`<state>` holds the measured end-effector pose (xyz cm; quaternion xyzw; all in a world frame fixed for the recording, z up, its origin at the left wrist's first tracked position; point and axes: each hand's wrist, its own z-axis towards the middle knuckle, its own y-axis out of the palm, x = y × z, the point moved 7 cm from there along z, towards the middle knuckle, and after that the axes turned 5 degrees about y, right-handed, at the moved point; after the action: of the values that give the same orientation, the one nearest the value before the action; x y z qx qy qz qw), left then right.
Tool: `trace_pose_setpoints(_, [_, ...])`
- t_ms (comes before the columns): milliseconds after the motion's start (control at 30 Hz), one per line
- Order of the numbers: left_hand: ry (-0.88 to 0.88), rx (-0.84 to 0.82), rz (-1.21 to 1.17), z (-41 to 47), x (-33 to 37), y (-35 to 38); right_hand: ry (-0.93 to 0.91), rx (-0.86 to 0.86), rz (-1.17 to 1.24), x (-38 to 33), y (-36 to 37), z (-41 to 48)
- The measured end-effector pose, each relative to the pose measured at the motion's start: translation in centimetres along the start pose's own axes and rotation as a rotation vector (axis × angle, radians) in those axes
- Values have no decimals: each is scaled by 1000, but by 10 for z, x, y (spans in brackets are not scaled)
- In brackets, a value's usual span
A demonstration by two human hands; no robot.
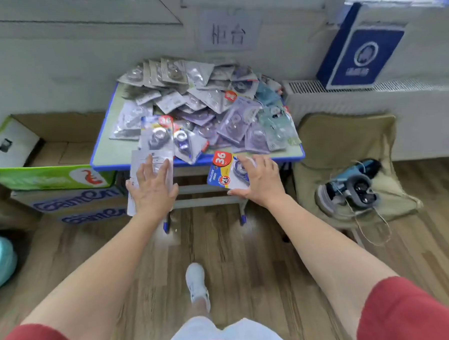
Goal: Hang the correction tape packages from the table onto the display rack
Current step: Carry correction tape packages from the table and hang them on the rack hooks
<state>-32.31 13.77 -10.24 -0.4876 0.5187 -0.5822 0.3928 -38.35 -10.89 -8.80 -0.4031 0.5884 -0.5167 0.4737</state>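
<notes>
A heap of correction tape packages (209, 105) covers the small blue-rimmed table (105, 152). My left hand (153, 189) lies flat-fingered on top of a package turned pale back side up (152, 158), holding it just past the table's front edge. My right hand (257, 181) grips another correction tape package (219, 170), blue with a red "36" sticker, its face up, also in front of the table edge. The display rack is not in view.
An open green cardboard box (49, 176) on stacked cartons stands left of the table. To the right, a tan cushion seat (347, 147) carries a headset with cables (354, 186). A radiator (370, 86) and blue box (360, 56) are behind. My foot (196, 280) is on the wooden floor.
</notes>
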Motion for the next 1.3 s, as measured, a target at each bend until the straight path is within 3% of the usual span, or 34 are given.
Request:
trace_pose_setpoints(267, [136,2,-37,-125,57,15,193,20,10,47,3,-169])
trace_pose_setpoints(600, [523,-66,-46,-268,134,19,631,126,46,88,6,-399])
trace_pose_setpoints(967, [1005,-73,-63,-474,287,13,1108,237,43,163,-13,-676])
trace_pose_setpoints(1300, [1203,-76,-115,-683,437,13,1356,275,-43,267,-59,-912])
